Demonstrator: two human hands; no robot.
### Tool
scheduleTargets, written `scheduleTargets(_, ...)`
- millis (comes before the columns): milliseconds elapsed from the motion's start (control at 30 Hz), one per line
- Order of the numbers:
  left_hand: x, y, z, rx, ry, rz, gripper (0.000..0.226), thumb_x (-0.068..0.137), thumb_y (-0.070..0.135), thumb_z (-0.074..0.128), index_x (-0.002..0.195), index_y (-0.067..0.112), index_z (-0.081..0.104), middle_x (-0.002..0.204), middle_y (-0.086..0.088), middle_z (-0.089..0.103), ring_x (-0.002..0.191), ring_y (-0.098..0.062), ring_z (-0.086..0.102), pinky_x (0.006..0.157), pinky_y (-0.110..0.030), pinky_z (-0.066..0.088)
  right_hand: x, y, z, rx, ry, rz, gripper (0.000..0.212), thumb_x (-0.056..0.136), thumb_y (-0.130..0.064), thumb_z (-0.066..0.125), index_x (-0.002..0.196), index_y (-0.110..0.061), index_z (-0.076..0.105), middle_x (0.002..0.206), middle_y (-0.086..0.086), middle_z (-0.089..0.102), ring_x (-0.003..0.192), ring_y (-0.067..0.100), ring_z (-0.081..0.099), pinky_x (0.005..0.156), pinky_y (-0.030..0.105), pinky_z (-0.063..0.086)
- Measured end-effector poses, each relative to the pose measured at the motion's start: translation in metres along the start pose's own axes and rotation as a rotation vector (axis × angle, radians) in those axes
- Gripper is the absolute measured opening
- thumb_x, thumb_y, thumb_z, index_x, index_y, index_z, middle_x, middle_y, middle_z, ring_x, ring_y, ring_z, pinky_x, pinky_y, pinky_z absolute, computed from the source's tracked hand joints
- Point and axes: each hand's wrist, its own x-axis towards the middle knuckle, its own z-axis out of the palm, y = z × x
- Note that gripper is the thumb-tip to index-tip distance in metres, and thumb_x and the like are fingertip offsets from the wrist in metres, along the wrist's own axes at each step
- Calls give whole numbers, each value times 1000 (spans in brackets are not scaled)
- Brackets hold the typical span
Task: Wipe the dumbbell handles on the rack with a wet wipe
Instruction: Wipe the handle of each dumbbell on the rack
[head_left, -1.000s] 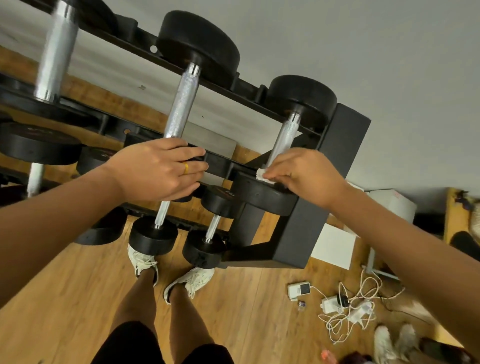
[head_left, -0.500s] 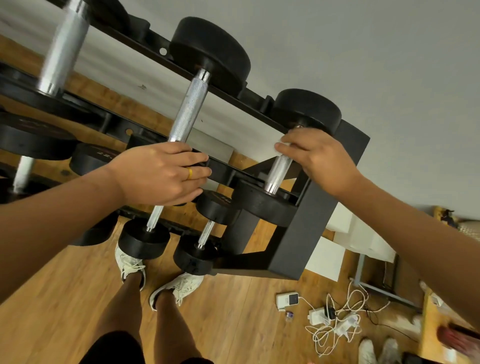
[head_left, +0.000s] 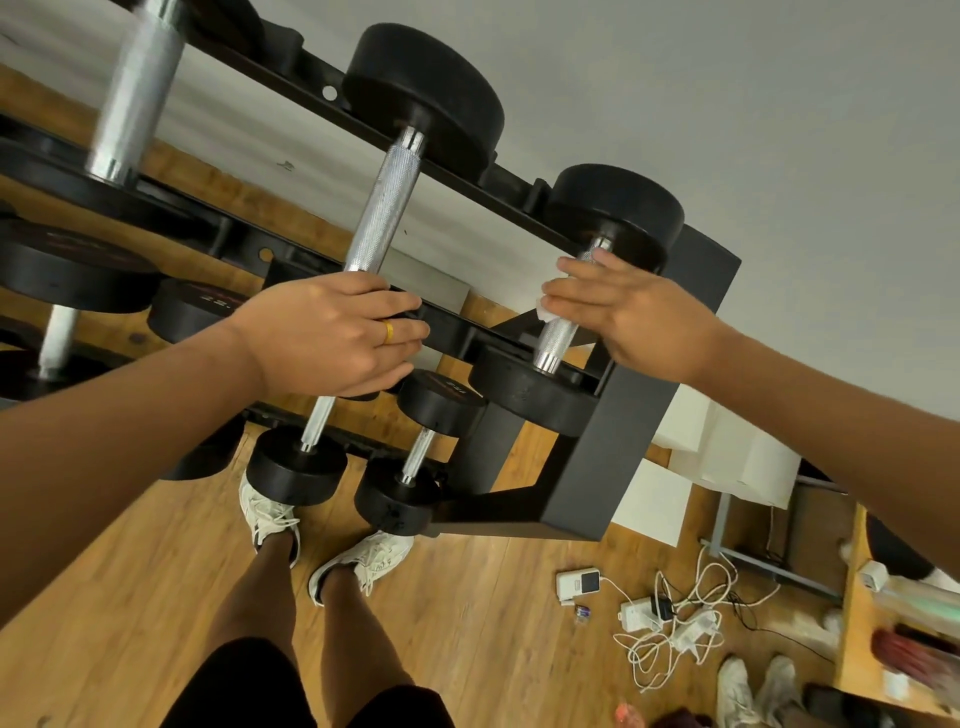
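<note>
Dumbbells fill two tiers of the black rack (head_left: 639, 415), which stands on a wooden floor (head_left: 130, 597) against a pale wall. Three lie on the upper tier: a left dumbbell (head_left: 137, 88), blurred and cut by the frame edge, a middle dumbbell (head_left: 382, 208), and a right dumbbell (head_left: 615, 218) at the rack's end. On the lower tier two show whole, a first small dumbbell (head_left: 296, 465) and a second small dumbbell (head_left: 397, 499) just beside it. More black heads sit further left, too hidden to count.

The right hand (head_left: 634, 317) wraps the upper part of the right dumbbell's knurled handle (head_left: 557, 338). Its four fingers (head_left: 576, 301) are pressed together and curled round the bar, and the thumb points up along it toward the far head. One white wet wipe (head_left: 543, 313) is pinned between fingers and metal, with a corner poking out on the left. The lower stretch of the handle is bare down to the near head.

The left hand (head_left: 332, 338) covers the near end of the middle dumbbell and hides its near head. Its fingers lie side by side, bent down over a dark edge, and one wears a gold ring (head_left: 387, 331).

On the floor are the person's two white sneakers (head_left: 267, 512), one tangle of white cables (head_left: 675, 629), one small white device (head_left: 579, 584) and a second pair of pale shoes (head_left: 753, 691).
</note>
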Motion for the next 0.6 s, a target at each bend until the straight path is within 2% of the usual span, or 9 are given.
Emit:
scheduleTargets(67, 0, 0, 0, -2, -4, 0, 41, 111, 29, 43, 113, 7, 78, 119, -10, 75, 119, -32, 67, 100, -45, 54, -1, -15, 9, -12, 13, 6, 71, 72, 6, 75, 139, -6, 57, 143, 13, 55, 143, 36, 40, 120, 50, 25)
scheduleTargets(167, 0, 0, 0, 9, -8, 1, 42, 111, 29, 42, 113, 7, 77, 120, -11, 75, 120, -32, 67, 100, -45, 55, -3, -34, 18, -26, -35, -148, 77, 68, 7, 77, 140, -6, 55, 145, 13, 54, 143, 34, 40, 119, 50, 21)
scheduleTargets(233, 0, -1, -1, 4, -2, 2, 42, 111, 28, 42, 113, 6, 77, 119, -12, 75, 119, -32, 67, 99, -45, 55, -2, -23, 9, -52, -36, -178, 81, 67, 9, 77, 143, -8, 53, 147, 13, 52, 143, 33, 39, 119, 49, 21)
scheduleTargets(400, 1, 0, -1, 2, 19, 4, 43, 111, 27, 41, 112, 6, 78, 117, -12, 75, 117, -33, 69, 97, -45, 57, 0, 2, -9, -114, -14, 124, 81, 76, 9, 70, 150, -3, 40, 155, 19, 40, 147, 37, 32, 121, 48, 23)
scheduleTargets(600, 2, 0, -1, 13, 28, 7, 42, 111, 27, 41, 110, 6, 78, 116, -11, 76, 115, -32, 69, 99, -45, 55, 6, -4, -7, -173, -89, 175, 75, 87, -7, 59, 155, -1, 28, 161, 21, 27, 152, 37, 17, 124, 50, 17)
